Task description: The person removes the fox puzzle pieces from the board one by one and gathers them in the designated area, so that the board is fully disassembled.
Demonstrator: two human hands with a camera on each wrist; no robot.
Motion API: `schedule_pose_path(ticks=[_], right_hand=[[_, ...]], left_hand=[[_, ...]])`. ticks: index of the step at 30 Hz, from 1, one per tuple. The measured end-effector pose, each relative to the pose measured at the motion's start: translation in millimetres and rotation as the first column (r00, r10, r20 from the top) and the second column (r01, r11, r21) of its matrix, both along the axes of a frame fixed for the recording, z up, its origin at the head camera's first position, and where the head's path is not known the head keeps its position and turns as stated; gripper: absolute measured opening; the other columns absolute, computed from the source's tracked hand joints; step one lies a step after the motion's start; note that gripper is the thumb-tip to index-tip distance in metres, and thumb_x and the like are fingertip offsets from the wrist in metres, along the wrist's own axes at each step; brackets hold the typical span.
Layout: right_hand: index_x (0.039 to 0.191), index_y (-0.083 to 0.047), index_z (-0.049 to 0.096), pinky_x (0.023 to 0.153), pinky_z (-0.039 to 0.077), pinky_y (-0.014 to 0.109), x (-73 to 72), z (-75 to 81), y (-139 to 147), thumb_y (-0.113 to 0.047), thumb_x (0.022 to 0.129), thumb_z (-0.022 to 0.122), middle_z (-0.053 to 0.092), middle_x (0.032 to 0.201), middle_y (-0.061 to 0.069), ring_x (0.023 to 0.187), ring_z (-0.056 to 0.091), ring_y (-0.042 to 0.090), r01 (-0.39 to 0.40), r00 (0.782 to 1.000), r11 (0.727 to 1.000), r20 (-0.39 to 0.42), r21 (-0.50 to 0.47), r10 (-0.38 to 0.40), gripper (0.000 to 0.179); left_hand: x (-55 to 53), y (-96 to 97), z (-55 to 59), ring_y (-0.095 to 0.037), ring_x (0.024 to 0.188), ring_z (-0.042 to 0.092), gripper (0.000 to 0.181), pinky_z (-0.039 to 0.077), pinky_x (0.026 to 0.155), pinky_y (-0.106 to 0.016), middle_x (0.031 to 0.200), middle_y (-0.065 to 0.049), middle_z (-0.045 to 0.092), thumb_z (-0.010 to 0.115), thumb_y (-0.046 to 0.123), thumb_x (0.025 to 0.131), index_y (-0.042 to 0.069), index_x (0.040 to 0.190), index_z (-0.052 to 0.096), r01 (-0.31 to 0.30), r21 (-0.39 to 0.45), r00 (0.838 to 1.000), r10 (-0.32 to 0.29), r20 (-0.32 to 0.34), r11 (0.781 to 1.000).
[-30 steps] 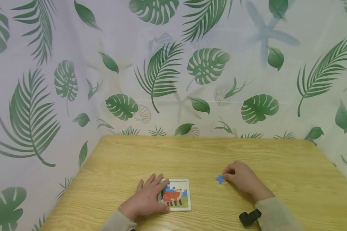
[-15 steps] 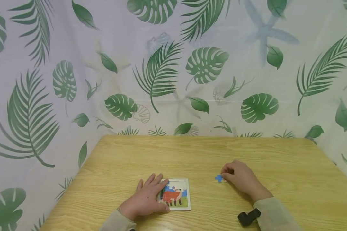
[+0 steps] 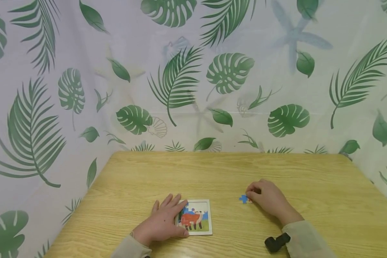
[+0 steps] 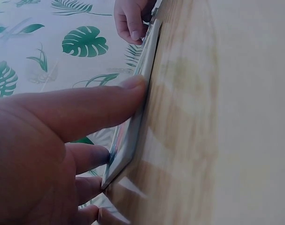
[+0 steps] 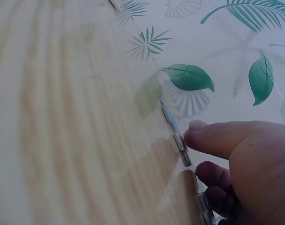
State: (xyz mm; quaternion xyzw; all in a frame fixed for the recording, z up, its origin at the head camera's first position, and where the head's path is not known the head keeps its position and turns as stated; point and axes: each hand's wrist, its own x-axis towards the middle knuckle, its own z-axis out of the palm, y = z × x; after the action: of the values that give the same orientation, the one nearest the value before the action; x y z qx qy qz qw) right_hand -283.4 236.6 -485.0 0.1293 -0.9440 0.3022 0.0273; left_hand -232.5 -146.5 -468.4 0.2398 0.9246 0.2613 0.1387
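My left hand (image 3: 162, 221) lies spread, steadying the square, white-rimmed animal puzzle (image 3: 195, 218). Right of it, my right hand (image 3: 267, 197) curls at the flat blue jigsaw piece (image 3: 243, 199); pinched or not, I can't tell. Looks light, stiff: take it by opposite edges!

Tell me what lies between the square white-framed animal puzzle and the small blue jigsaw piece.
Only bare yellow wood-grain tabletop separates the puzzle and the blue piece, as the head view shows.
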Motion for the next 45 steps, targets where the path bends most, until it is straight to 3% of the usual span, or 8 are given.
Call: schedule_pose_path(ticks=[8,16,21,32,39,45], right_hand=[[0.095,-0.023,0.075,0.078,0.047,0.040,-0.1,-0.9,0,-0.027,0.099,0.066,0.061,0.092,-0.005,0.084,0.054,0.015,0.047,0.999,0.998,0.019,-0.030,-0.046,0.011],[0.098,-0.018,0.075,0.073,0.046,0.038,3.5,4.6,-5,-0.024,0.099,0.064,0.062,0.090,-0.004,0.078,0.054,0.014,0.070,0.997,0.996,-0.019,-0.048,-0.071,0.012],[0.103,-0.013,0.075,0.073,0.048,0.037,5.8,7.6,-18,-0.023,0.099,0.065,0.064,0.090,-0.004,0.076,0.056,0.014,0.044,0.999,0.995,-0.020,-0.087,-0.046,0.015],[0.096,-0.022,0.074,0.072,0.047,0.036,17.5,11.0,-65,-0.022,0.097,0.067,0.062,0.091,-0.007,0.077,0.054,0.015,0.000,0.999,0.989,0.037,-0.145,0.005,0.008],[0.093,-0.022,0.075,0.077,0.047,0.037,19.6,10.1,-96,-0.019,0.096,0.069,0.062,0.088,-0.011,0.080,0.054,0.012,-0.080,0.996,0.984,0.021,-0.157,0.084,0.007],[0.095,-0.022,0.076,0.077,0.046,0.038,20.7,12.7,-123,-0.023,0.097,0.069,0.061,0.090,-0.010,0.083,0.054,0.015,-0.141,0.987,0.978,0.062,-0.152,0.152,0.007]], left_hand=[[1.4,-0.1,1.9,-0.040,0.153,0.008,0.096,-0.001,0.110,-0.075,0.166,-0.014,0.021,0.080,0.053,0.081,0.015,0.159,0.037,-0.010,0.018,1.000,0.009,0.010,1.000],[1.3,-0.2,2.5,-0.040,0.153,0.008,0.096,0.000,0.111,-0.074,0.166,-0.015,0.021,0.080,0.052,0.081,0.014,0.158,0.038,-0.007,0.020,1.000,0.007,0.009,1.000],[0.6,0.2,1.7,-0.040,0.153,0.009,0.096,0.000,0.111,-0.075,0.165,-0.015,0.022,0.081,0.051,0.080,0.015,0.158,0.039,-0.006,0.021,1.000,0.006,0.001,1.000],[1.1,0.1,3.7,-0.041,0.152,0.009,0.096,0.000,0.112,-0.072,0.165,-0.018,0.022,0.082,0.049,0.079,0.014,0.157,0.040,-0.023,0.035,1.000,0.022,0.002,0.999],[-1.0,-4.2,4.6,-0.042,0.152,0.012,0.098,0.002,0.113,-0.071,0.164,-0.018,0.024,0.082,0.050,0.078,0.011,0.157,0.039,-0.022,0.033,1.000,0.022,-0.008,0.999],[-1.5,-4.5,5.9,-0.043,0.151,0.013,0.099,0.004,0.114,-0.071,0.164,-0.019,0.025,0.082,0.052,0.078,0.010,0.157,0.039,-0.022,0.025,1.000,0.022,0.001,0.999]])
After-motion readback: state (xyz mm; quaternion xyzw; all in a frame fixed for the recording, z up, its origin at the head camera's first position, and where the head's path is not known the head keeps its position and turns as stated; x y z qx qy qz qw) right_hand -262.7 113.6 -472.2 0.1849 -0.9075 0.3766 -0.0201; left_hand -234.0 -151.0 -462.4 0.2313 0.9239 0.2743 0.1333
